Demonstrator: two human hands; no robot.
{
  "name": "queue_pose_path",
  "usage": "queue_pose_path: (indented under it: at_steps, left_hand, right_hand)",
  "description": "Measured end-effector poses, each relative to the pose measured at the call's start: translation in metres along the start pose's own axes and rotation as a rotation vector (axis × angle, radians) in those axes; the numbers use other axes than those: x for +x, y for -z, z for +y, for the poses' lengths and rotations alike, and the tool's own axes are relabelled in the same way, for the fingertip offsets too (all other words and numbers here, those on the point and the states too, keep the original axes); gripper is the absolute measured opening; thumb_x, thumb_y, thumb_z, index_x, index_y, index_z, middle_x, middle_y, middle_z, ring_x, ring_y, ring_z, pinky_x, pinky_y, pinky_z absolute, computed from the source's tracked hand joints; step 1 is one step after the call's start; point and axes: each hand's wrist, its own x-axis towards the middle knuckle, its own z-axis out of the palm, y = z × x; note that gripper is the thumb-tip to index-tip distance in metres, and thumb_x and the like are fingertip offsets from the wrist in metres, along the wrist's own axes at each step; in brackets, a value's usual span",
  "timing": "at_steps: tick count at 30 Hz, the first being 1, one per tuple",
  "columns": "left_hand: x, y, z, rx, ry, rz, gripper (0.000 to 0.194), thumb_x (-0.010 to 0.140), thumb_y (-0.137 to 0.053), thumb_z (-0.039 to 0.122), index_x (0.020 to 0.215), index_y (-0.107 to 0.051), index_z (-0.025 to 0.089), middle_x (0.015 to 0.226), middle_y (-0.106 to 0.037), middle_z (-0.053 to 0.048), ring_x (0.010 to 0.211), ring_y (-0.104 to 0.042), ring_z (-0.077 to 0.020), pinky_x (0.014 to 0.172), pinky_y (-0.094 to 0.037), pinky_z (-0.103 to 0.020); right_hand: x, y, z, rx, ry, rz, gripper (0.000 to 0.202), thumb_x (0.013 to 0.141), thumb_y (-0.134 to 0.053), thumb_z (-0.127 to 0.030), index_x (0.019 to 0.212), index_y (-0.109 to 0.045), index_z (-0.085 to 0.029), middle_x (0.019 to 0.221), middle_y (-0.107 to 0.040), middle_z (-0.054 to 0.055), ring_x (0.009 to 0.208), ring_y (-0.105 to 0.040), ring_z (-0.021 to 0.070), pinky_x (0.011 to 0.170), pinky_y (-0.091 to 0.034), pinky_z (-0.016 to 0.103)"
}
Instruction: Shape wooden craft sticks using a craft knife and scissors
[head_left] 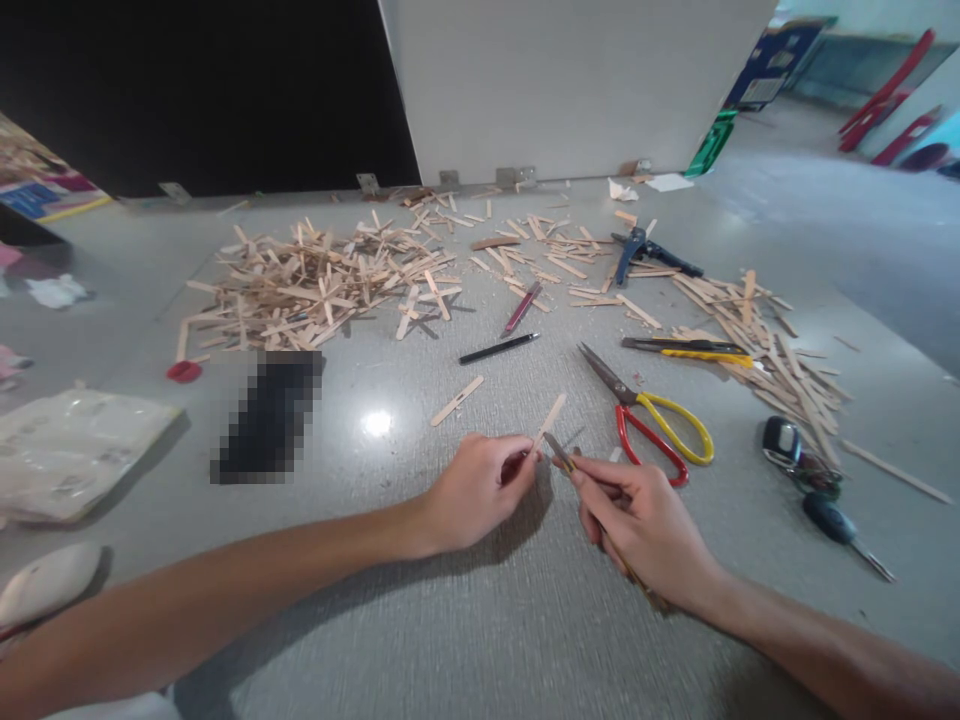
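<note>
Between the thumb and fingers of my left hand [484, 488] is a thin wooden stick [551, 418], its free end pointing up and away. My right hand [637, 515] grips a slim metal tool [557, 452], whose narrow tip lies close beside the stick; whether they touch is unclear. Another wooden stick [457, 401] with a slot lies flat beyond my left hand. Scissors [626, 392] with one red and one yellow handle rest open just past my right hand. A black pen [499, 348] and a dark red marker-like item [523, 308] lie farther back.
A heap of joined wooden sticks [322, 280] is at back left. Loose sticks [787, 365], a cutter knife [686, 347] and blue pliers [645, 252] lie right. Keys [829, 515] are at far right. A plastic bag [86, 450] and blurred dark object [270, 415] lie left.
</note>
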Motion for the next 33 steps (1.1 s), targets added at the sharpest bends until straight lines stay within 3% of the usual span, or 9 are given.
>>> queue_pose_path:
  at_steps: [8, 20, 23, 27, 33]
  left_hand:
    - [0.001, -0.002, -0.005, 0.020, -0.109, 0.019, 0.036, 0.104, -0.042, 0.029, 0.069, -0.037, 0.024, 0.054, -0.035, 0.009, 0.047, -0.034, -0.0098, 0.053, -0.030, -0.025]
    - [-0.002, -0.003, -0.007, 0.045, -0.116, 0.046, 0.038, 0.106, -0.043, 0.029, 0.069, -0.046, 0.023, 0.053, -0.041, 0.007, 0.047, -0.036, -0.0105, 0.052, -0.032, -0.025]
    - [-0.002, -0.002, -0.004, 0.010, -0.073, 0.040, 0.039, 0.106, -0.045, 0.031, 0.068, -0.047, 0.022, 0.053, -0.047, 0.006, 0.047, -0.043, -0.0105, 0.052, -0.034, -0.024]
    - [-0.002, -0.002, 0.003, -0.183, 0.099, -0.018, 0.042, 0.109, -0.046, 0.039, 0.073, -0.054, 0.021, 0.052, -0.056, 0.004, 0.042, -0.050, -0.0102, 0.048, -0.037, -0.021]
    - [-0.005, -0.005, 0.013, -0.548, 0.242, -0.067, 0.035, 0.106, -0.053, 0.049, 0.089, -0.060, 0.019, 0.082, -0.077, -0.005, 0.040, -0.056, -0.0080, 0.040, -0.036, -0.019]
  right_hand:
    - [-0.002, -0.002, -0.001, -0.086, 0.053, 0.012, 0.041, 0.101, -0.059, -0.047, 0.076, -0.072, -0.018, 0.054, -0.048, -0.007, 0.032, -0.039, 0.0074, 0.027, -0.027, 0.020]
    - [0.002, 0.001, -0.001, -0.097, 0.046, -0.029, 0.036, 0.101, -0.059, -0.048, 0.077, -0.067, -0.021, 0.050, -0.044, -0.009, 0.030, -0.040, 0.0081, 0.027, -0.028, 0.019]
    - [0.003, 0.002, -0.002, -0.056, 0.011, -0.055, 0.040, 0.100, -0.058, -0.050, 0.073, -0.065, -0.021, 0.050, -0.043, -0.010, 0.030, -0.039, 0.0072, 0.027, -0.027, 0.018]
    - [0.003, 0.001, -0.003, -0.032, 0.007, -0.053, 0.038, 0.099, -0.059, -0.049, 0.074, -0.065, -0.020, 0.051, -0.045, -0.009, 0.030, -0.039, 0.0071, 0.027, -0.027, 0.017]
    - [-0.002, -0.008, -0.001, -0.086, 0.127, 0.003, 0.038, 0.102, -0.056, -0.043, 0.076, -0.070, -0.020, 0.053, -0.048, -0.005, 0.032, -0.040, 0.0083, 0.029, -0.029, 0.019]
